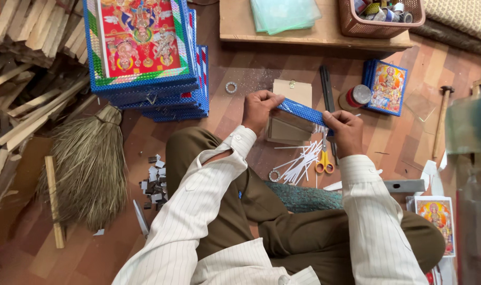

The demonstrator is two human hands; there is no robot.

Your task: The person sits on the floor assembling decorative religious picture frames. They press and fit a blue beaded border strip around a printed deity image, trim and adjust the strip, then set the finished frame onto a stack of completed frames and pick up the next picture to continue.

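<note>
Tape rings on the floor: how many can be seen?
2. One tape ring lies beside the stack of blue frames; the other lies near the scissors. More may be hidden.

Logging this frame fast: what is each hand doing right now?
Left hand: grip closed on the left end of the blue frame strip.
Right hand: grip closed on the strip's right end.
</note>
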